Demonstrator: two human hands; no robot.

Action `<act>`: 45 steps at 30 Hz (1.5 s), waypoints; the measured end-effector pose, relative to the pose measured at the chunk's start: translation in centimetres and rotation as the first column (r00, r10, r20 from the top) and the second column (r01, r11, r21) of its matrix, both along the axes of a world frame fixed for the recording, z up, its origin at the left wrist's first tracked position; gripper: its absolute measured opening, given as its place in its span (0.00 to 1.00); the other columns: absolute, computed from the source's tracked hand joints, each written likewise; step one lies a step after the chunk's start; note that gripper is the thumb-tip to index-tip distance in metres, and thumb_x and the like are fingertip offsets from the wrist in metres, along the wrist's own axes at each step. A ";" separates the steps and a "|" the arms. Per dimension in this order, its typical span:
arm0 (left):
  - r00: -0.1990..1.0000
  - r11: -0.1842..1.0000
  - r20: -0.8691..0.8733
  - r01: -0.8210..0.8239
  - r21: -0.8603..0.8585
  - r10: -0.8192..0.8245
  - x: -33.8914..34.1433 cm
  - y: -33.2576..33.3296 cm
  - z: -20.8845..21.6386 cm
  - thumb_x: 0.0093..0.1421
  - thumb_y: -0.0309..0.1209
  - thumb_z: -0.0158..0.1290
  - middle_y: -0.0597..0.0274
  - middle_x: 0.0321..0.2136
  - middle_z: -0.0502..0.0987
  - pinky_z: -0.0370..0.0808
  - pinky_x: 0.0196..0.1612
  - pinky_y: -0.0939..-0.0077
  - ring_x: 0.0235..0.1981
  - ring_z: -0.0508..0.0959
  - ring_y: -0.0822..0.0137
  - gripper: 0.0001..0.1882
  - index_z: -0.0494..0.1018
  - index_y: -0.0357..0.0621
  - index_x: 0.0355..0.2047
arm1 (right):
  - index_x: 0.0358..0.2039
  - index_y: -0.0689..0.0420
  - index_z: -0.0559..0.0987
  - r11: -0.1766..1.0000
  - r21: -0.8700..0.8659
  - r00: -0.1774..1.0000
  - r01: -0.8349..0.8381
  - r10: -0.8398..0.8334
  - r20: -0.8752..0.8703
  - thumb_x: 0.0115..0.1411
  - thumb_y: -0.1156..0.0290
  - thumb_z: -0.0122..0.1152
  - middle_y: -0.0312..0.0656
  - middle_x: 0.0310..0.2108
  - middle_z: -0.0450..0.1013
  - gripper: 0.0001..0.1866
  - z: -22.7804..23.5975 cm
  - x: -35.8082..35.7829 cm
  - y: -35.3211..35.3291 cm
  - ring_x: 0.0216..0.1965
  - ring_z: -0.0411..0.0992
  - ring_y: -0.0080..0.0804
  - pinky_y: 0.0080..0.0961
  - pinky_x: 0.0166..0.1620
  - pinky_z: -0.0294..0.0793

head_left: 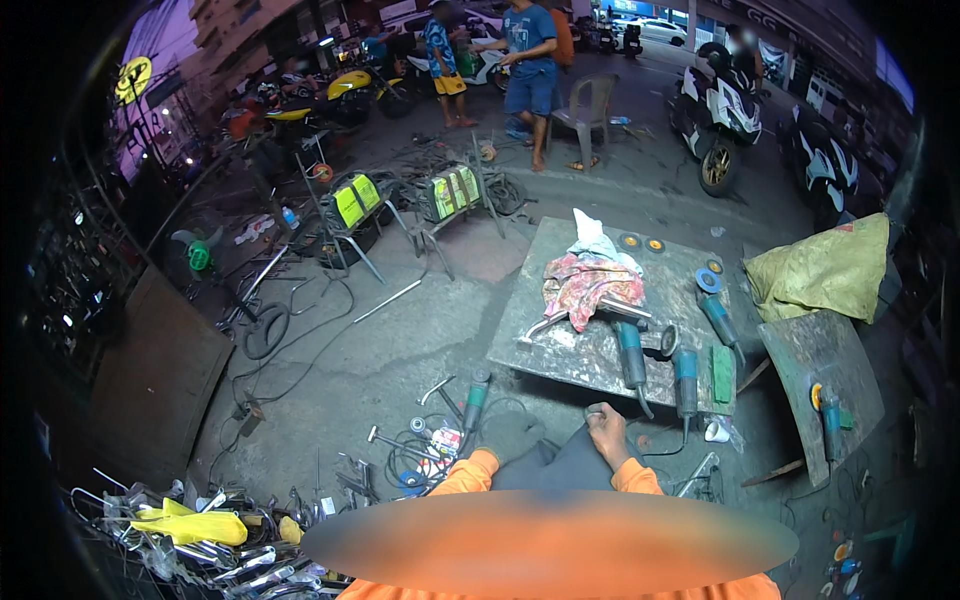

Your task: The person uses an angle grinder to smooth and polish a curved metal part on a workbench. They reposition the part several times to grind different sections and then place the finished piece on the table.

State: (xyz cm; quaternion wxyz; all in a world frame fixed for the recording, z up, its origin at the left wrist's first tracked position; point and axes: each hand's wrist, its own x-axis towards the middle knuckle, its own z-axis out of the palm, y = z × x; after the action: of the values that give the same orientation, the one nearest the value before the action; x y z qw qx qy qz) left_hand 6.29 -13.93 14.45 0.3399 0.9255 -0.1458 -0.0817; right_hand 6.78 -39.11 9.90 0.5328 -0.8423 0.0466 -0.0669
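My left hand [512,434], in what looks like a dark grey glove, rests by my left knee, and its fingers blend into the dark trousers [555,465]. Bare and curled, my right hand [606,434] sits over my right knee with fingertips pressed together; whatever they hold, if anything, is too small to name. Beside the left hand an angle grinder [476,400] lies on the ground. Beyond my right hand, a low worn table [520,300] carries more angle grinders [630,355], a green block [721,374], and a patterned cloth [590,285] over metal tubes [545,326].
Hammers [385,440] and cords lie left of my legs. Metal parts [240,565] and a yellow cloth [190,524] are piled lower left. A board [795,370] with another grinder [830,425] leans at right. Welding machines [357,200], people [530,50] and motorcycles [720,120] stand farther off.
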 end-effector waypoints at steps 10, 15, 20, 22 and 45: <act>0.999 0.997 -0.038 -0.020 0.079 0.023 0.2 0.1 -0.5 0.63 0.50 0.50 0.47 0.39 0.84 0.76 0.48 0.51 0.42 0.82 0.45 0.22 0.84 0.50 0.42 | 0.42 0.62 0.80 1.000 -0.003 0.999 0.019 -0.019 0.026 0.60 0.76 0.56 0.38 0.26 0.76 0.11 -0.4 0.0 0.1 0.28 0.73 0.22 0.24 0.35 0.73; 1.000 0.999 0.010 -0.005 0.034 0.005 0.1 0.0 -0.1 0.62 0.47 0.51 0.45 0.37 0.83 0.75 0.47 0.50 0.41 0.81 0.43 0.21 0.84 0.46 0.39 | 0.43 0.62 0.79 1.000 -0.010 1.000 0.001 -0.001 -0.032 0.62 0.75 0.57 0.34 0.25 0.74 0.10 -1.0 0.1 -0.1 0.27 0.71 0.17 0.21 0.33 0.71; 1.000 0.999 0.024 -0.002 0.032 0.001 0.0 -0.1 0.1 0.62 0.48 0.50 0.46 0.38 0.83 0.75 0.47 0.49 0.41 0.82 0.44 0.21 0.84 0.47 0.40 | 0.43 0.62 0.79 0.998 0.071 0.997 -0.001 0.006 -0.075 0.63 0.74 0.57 0.35 0.25 0.74 0.09 -0.6 -0.1 -0.1 0.27 0.71 0.17 0.20 0.32 0.71; 0.999 0.998 0.039 0.015 0.053 -0.017 0.0 0.0 0.1 0.63 0.48 0.50 0.46 0.37 0.83 0.75 0.46 0.49 0.40 0.82 0.43 0.21 0.84 0.47 0.40 | 0.43 0.62 0.79 0.994 0.107 0.997 0.000 0.008 -0.077 0.63 0.74 0.57 0.36 0.26 0.75 0.09 -0.5 -0.2 0.2 0.26 0.71 0.18 0.20 0.32 0.71; 0.998 0.999 -0.034 -0.044 -0.011 0.044 -0.1 -0.4 1.9 0.63 0.47 0.52 0.43 0.42 0.81 0.74 0.51 0.51 0.46 0.80 0.43 0.22 0.82 0.41 0.43 | 0.45 0.59 0.78 0.997 0.078 1.000 0.012 -0.010 -0.024 0.62 0.69 0.57 0.41 0.25 0.77 0.12 -0.9 0.1 0.1 0.29 0.76 0.27 0.27 0.38 0.75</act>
State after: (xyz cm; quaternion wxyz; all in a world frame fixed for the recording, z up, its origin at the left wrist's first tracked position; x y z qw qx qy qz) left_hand 6.22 -14.29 16.34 0.3494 0.9250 -0.1202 -0.0889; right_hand 6.91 -38.98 8.99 0.5642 -0.8214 0.0599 -0.0579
